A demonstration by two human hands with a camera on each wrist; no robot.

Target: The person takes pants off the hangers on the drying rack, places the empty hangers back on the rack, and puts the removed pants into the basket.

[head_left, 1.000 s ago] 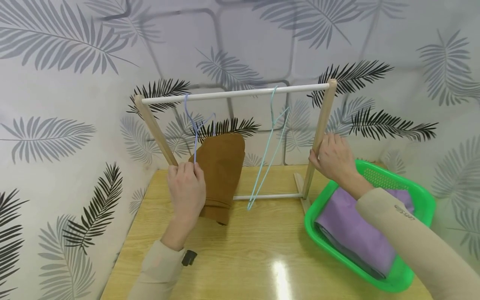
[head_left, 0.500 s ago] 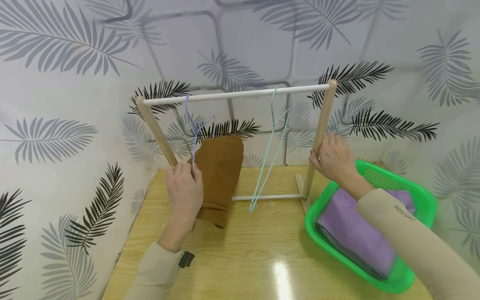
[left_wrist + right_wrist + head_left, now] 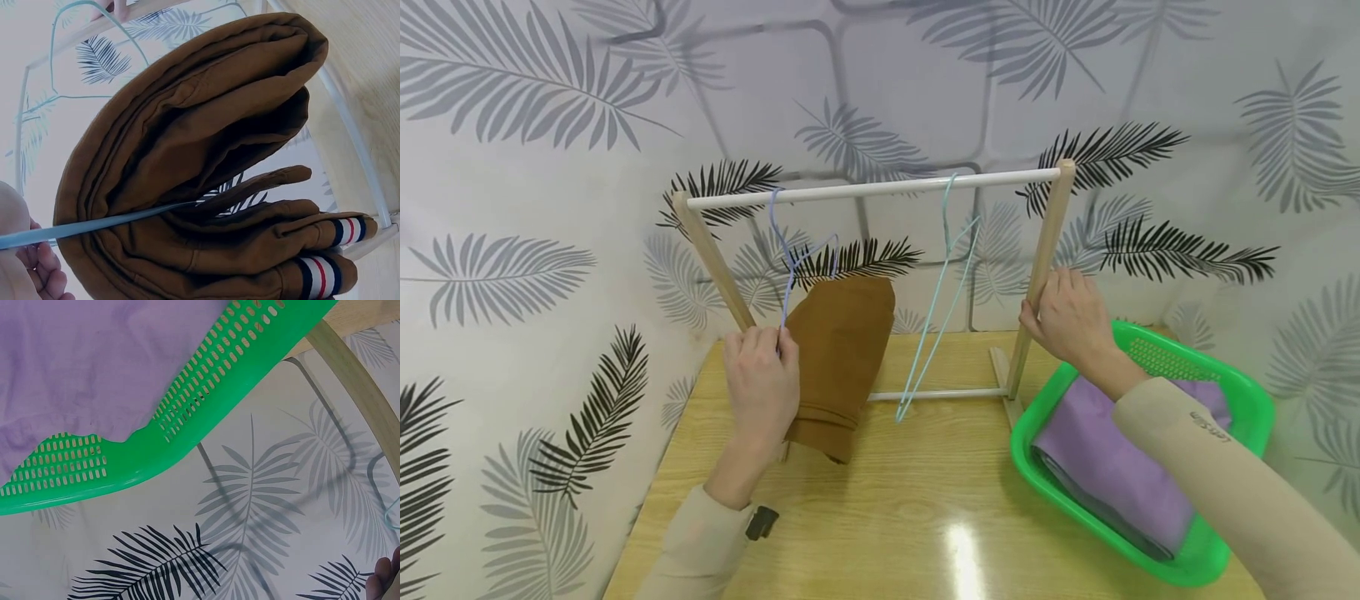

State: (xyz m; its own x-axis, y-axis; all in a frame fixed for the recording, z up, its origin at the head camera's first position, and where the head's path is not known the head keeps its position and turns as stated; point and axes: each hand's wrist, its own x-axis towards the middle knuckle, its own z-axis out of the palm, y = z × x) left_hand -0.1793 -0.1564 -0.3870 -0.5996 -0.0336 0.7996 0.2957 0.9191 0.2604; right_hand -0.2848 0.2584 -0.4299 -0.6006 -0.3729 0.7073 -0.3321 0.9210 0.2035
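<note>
A lavender-blue clothes hanger (image 3: 785,275) hangs by its hook from the rack's white top rail (image 3: 865,191). My left hand (image 3: 762,379) grips its near end. Folded over that hanger is a brown garment (image 3: 842,358); in the left wrist view the garment (image 3: 181,134) droops in layers around the hanger bar (image 3: 119,220), and striped bands (image 3: 322,278) show on two ends. My right hand (image 3: 1067,321) holds the rack's right wooden post (image 3: 1047,225). Only its fingertips (image 3: 381,578) appear in the right wrist view's corner.
A turquoise hanger (image 3: 936,300) hangs on the rail's right half. At the right, a green perforated basket (image 3: 1255,408) holds folded purple cloth (image 3: 1120,467). The rack stands on a wooden table (image 3: 880,517) against a leaf-patterned wall (image 3: 535,208).
My left hand has shifted slightly left and toward me, drawing the hanger's near end along. The brown garment sits a little lower. My right hand stays on the post.
</note>
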